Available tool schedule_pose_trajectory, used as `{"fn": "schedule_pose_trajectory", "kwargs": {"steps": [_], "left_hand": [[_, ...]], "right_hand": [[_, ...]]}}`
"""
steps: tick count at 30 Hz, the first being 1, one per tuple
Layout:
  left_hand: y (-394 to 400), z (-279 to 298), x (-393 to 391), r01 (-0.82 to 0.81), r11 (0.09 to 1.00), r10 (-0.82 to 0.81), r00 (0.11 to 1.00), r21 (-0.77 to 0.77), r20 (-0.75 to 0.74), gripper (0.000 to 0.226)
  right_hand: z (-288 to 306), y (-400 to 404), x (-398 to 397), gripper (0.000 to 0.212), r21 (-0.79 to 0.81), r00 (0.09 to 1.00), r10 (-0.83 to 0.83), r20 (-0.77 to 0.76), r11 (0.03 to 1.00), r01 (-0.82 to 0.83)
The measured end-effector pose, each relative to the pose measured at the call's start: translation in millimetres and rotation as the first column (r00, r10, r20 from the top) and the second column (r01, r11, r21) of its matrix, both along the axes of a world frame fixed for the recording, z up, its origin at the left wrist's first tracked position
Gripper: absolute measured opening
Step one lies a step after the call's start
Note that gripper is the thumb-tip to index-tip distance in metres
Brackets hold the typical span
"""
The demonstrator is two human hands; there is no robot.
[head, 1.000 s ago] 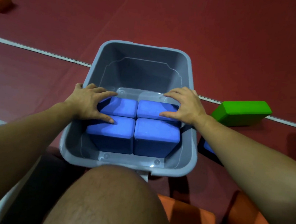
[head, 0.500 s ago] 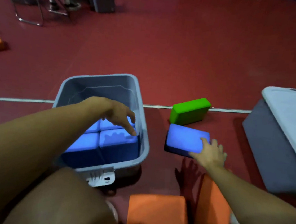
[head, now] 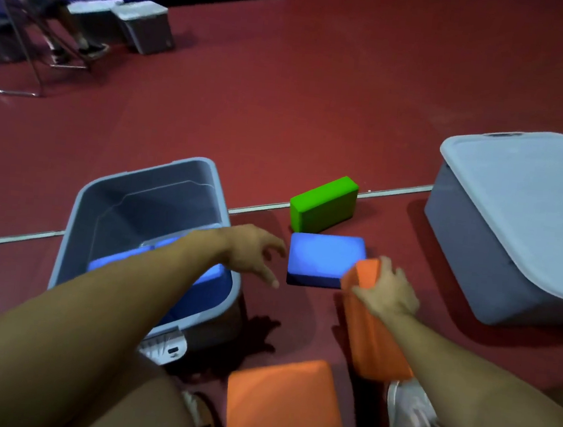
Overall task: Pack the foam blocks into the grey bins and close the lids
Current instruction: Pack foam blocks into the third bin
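Right hand (head: pixel 390 292) had its grip wrapped over the top end of a tall orange foam block (head: pixel 373 329), which stood tilted on the red floor (head: pixel 318 106), its upper corner touching or just overlapping the flat blue rectangular foam block (head: pixel 325 259). Left hand (head: pixel 255 249) hung open, fingers spread, holding nothing, just beside that blue block and past the rim of the open grey plastic bin (head: pixel 151 207).

Inside the bin, blue foam blocks (head: pixel 114 261) filled the near half; the far half looked bare, so room remained, w/ most loose blocks not yet packed. A green foam block (head: pixel 324 203) lay just behind the loose blue one. A second orange foam block (head: pixel 284 403) sat flat near the knees. A second grey bin with its pale lid on (head: pixel 513 222) stood well apart to the right.

Risks, as judged: the one-handed hold on the orange block's end was shallow, and soft foam squashes, so it could've pivoted and slipped on the lift. The left forearm crossed over the bin, so a quick swing w/ the orange block might've clipped arm or rim. Left hand reaching for the blue block while the orange one leaned on it could've knocked both askew, maybe nudging the green one away.
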State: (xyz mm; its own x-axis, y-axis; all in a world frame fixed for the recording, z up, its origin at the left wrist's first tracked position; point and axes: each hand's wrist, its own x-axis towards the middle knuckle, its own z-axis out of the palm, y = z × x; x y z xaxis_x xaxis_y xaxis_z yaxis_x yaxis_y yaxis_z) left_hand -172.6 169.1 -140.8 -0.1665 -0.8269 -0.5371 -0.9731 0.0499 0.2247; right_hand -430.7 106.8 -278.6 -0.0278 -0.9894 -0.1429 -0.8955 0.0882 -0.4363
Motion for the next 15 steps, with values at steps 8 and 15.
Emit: {"fn": "schedule_pose_trajectory", "kwargs": {"steps": [8, 15], "left_hand": [[-27.3, 3.9, 1.4, -0.078, 0.881, -0.010, 0.983, -0.466, -0.184, 0.116], [-31.5, 0.7, 7.5, -0.106, 0.877, 0.108, 0.994, -0.469, -0.023, 0.096]], "right_hand": [[55.1, -10.2, 46.5, 0.093, -0.505, 0.682, 0.556, 0.475, 0.807, -0.307], [28.0, -3.9, 52.5, 0.100, -0.477, 0.701, 0.564, 0.436, 0.805, -0.352]]}}
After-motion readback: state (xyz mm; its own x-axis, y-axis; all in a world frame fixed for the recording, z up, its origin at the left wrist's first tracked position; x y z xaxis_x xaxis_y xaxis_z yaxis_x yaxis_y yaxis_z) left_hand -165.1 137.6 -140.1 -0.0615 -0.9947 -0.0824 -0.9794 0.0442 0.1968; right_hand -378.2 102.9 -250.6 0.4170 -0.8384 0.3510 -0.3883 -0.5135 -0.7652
